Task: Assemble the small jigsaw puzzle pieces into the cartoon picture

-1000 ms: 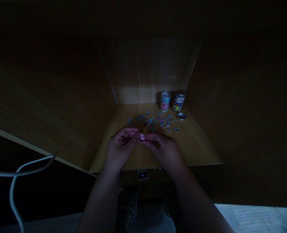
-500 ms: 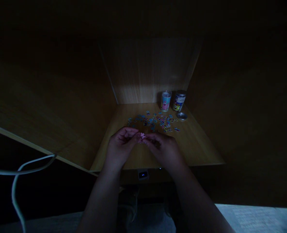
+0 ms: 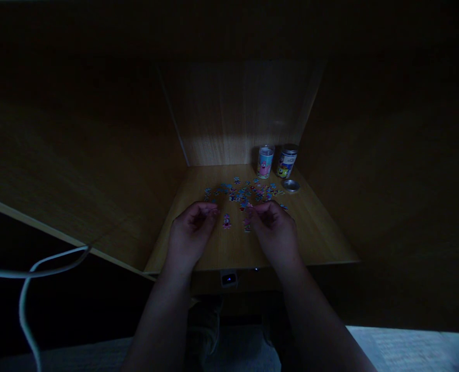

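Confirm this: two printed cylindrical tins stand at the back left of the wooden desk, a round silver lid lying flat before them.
Wrong side. The head view shows the two printed cylindrical tins at the back right of the wooden desk, with the round silver lid lying flat before them.

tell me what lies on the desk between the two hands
A pink puzzle piece lies on the desk between left hand and right hand, apparently touching neither; head view.
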`<control>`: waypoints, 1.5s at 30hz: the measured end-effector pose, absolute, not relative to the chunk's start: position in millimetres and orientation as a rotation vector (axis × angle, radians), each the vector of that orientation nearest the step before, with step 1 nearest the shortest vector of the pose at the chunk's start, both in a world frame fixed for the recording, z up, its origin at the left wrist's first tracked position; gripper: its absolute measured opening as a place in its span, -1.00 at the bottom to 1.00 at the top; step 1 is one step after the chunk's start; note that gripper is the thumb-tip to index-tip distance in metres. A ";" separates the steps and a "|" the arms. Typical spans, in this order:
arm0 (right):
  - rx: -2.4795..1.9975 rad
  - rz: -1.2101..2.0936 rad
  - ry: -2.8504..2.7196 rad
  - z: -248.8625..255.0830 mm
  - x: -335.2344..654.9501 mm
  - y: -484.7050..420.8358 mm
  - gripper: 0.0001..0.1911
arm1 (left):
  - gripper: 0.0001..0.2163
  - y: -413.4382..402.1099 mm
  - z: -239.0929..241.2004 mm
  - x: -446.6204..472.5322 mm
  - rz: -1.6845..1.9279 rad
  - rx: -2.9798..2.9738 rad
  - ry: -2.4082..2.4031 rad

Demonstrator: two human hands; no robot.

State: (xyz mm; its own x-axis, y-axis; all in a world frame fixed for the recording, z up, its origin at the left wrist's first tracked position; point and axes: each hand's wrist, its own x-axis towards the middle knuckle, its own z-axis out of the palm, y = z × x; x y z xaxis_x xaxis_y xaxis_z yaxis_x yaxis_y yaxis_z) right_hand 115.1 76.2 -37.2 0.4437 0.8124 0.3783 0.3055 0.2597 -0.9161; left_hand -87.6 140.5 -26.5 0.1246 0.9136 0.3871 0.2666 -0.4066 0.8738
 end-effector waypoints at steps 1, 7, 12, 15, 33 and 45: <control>-1.311 0.464 -1.113 -37.4 115.3 76.5 -0.77 | -0.80 140.6 -27.3 -88.2 1.296 1.784 1.141; -1.315 0.413 -1.144 -37.6 118.4 78.0 -0.82 | -0.82 139.2 -29.4 -88.8 1.246 1.842 1.122; -1.325 0.395 -1.170 -37.2 119.9 78.4 -0.81 | -0.84 139.9 -28.8 -88.6 1.251 1.853 1.131; -1.289 0.472 -1.183 -37.1 117.6 78.2 -0.82 | -0.85 138.1 -28.1 -86.0 1.235 1.864 1.099; -1.064 0.914 -1.230 -36.9 108.6 76.2 -0.78 | -0.84 129.3 -21.4 -76.1 1.179 1.735 0.891; -1.083 0.933 -1.263 -37.6 110.2 76.9 -0.72 | -0.73 130.9 -30.9 -77.8 1.053 1.716 0.756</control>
